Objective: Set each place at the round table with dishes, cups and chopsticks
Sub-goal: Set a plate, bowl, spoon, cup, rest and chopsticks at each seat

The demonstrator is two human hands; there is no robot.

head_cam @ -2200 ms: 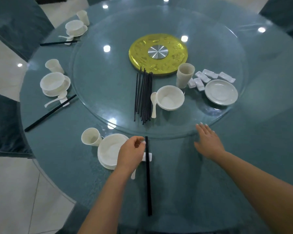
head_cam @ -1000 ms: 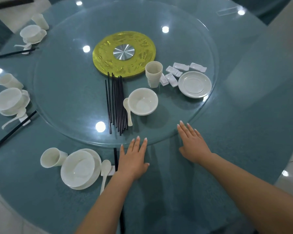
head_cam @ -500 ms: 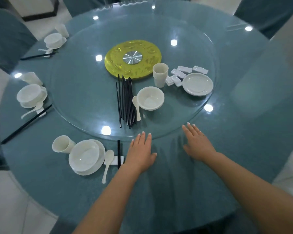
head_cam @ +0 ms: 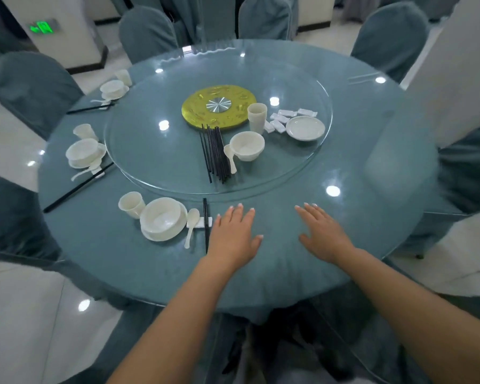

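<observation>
Black chopsticks (head_cam: pixel 205 223) just beside left hand (head_cam: pixel 233 239) | both hands' fingers flat, holding nothing | right hand (head_cam: pixel 323 236) apart

Evenly and softly lit from overhead, with round ceiling-lamp glare spots on the glass turntable (head_cam: pixel 302 173) and glossy floor (head_cam: pixel 25 314). Faint shadows only. Strong wide-angle bending at the edges; motion-smeared chairs (head_cam: pixel 391 37) and right rim, centre reasonably sharp.

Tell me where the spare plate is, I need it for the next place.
The plate sits on the right of the glass turntable, beside the white chopstick rests and right of the cup.
</observation>
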